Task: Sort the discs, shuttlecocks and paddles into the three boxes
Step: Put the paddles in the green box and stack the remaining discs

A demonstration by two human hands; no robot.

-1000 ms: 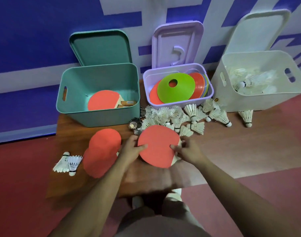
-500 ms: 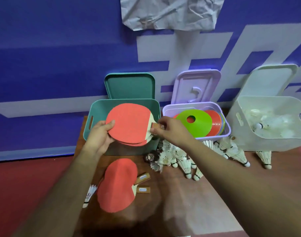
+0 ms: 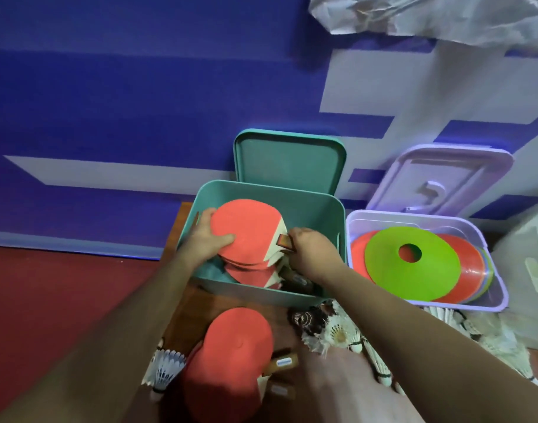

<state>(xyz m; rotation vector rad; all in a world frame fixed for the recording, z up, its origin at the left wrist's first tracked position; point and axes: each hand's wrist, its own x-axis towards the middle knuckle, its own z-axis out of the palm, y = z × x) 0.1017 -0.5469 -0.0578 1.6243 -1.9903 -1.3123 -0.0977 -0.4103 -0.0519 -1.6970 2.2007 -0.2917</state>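
Red rubber faces up on the held paddle (image 3: 246, 232), which hangs inside the mouth of the teal box (image 3: 261, 293), above another paddle (image 3: 252, 277) already lying on its floor. The left hand (image 3: 205, 239) clamps the blade's nine o'clock edge, thumb flat on the rubber and fingers curled behind; the right hand (image 3: 312, 251) has its fingers wrapped round the wooden handle at three o'clock. Best, I judge, to lower it flat, handle lined over the one below, and release both hands together so nothing tips against a wall. At six o'clock of that box, loose paddles (image 3: 231, 355) and shuttlecocks (image 3: 338, 334) wait on the wooden surface (image 3: 209, 303); the lilac box (image 3: 503, 288) of discs (image 3: 411, 264) stands at its three o'clock.
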